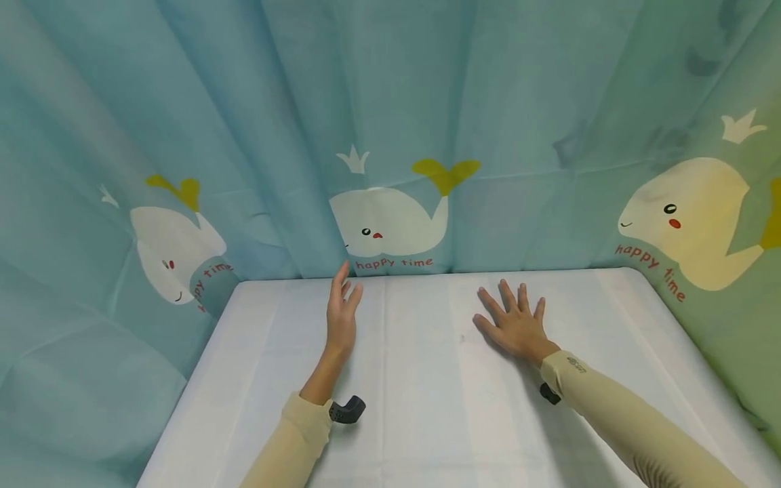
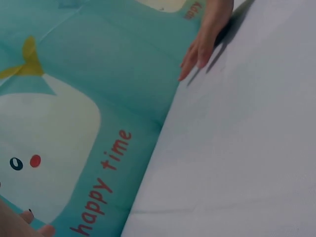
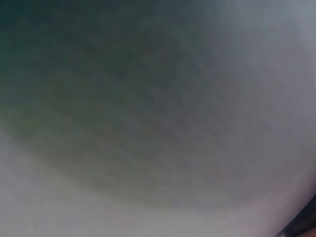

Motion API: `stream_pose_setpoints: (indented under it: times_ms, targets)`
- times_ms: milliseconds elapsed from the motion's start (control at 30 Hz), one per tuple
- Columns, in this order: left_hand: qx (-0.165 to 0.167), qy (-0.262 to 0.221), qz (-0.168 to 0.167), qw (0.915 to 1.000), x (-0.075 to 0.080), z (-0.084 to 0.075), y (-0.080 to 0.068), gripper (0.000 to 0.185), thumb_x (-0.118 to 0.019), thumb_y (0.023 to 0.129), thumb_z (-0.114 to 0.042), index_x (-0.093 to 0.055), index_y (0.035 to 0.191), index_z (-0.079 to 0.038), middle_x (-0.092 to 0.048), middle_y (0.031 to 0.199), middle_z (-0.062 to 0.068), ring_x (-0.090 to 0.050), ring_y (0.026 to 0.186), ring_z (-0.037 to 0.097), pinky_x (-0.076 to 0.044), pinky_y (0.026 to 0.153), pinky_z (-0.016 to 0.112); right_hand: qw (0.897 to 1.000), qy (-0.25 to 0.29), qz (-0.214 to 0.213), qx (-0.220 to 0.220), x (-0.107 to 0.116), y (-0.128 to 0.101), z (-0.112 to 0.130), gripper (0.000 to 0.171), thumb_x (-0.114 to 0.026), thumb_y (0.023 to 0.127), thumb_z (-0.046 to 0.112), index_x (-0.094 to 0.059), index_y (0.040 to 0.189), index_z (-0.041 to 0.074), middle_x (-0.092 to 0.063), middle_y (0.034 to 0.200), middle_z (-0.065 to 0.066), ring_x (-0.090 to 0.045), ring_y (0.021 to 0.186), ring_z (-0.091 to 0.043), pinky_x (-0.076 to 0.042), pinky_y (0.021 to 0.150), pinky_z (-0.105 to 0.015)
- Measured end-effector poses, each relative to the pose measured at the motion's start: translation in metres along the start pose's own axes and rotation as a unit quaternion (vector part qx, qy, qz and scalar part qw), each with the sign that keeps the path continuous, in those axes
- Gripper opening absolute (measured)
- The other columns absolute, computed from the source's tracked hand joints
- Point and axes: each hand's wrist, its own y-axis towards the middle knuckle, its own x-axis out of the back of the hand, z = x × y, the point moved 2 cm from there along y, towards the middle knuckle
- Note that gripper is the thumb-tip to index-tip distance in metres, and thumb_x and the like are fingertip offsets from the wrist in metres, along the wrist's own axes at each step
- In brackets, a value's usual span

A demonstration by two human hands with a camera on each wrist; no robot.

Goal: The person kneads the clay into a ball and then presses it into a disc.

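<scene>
White cloth covers the table (image 1: 427, 420), and neither of your hands holds anything on it. Your right hand (image 1: 515, 325) lies palm-down with fingers straight and spread, pressed flat on the cloth a little back from the far edge, right of the middle; laid so, it looks to be steadying or smoothing the cloth. Its long axis runs from the wrist toward the far edge, fingertips tilted slightly to the left. Your left hand (image 1: 340, 313) stands on its edge, thumb side up, fingers straight and together, pointing at the far edge where the cloth meets the whale-print curtain (image 1: 390, 224). Fingertips are near the curtain; contact cannot be told. Both grips are open and empty.

Left wrist view: right hand (image 2: 207, 37) seen by the far edge, fingers extended, beside the curtain's "happy time" lettering (image 2: 101, 185). Right wrist view: blurred grey only, nothing readable.

Beige sleeves (image 1: 616, 413) cover both forearms; a dark camera mount (image 1: 348, 410) sits at the left wrist.
</scene>
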Motion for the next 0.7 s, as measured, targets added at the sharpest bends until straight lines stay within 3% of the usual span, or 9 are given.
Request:
stream_pose_setpoints:
  times_ms: [700]
  targets:
    - [-0.007, -0.009, -0.003, 0.9999, -0.0004, 0.0028, 0.0064, 0.059, -0.047, 0.107, -0.031, -0.032, 0.161, -0.014, -0.028, 0.167, 0.004, -0.026, 0.15, 0.033, -0.025, 0.118, 0.058, 1.0, -0.005, -0.001, -0.002, -0.0002, 0.0048, 0.0031, 0.076, -0.034, 0.103, 0.067, -0.024, 0.165, 0.024, -0.002, 0.171, -0.021, 0.01, 0.151, -0.055, 0.015, 0.106, -0.08]
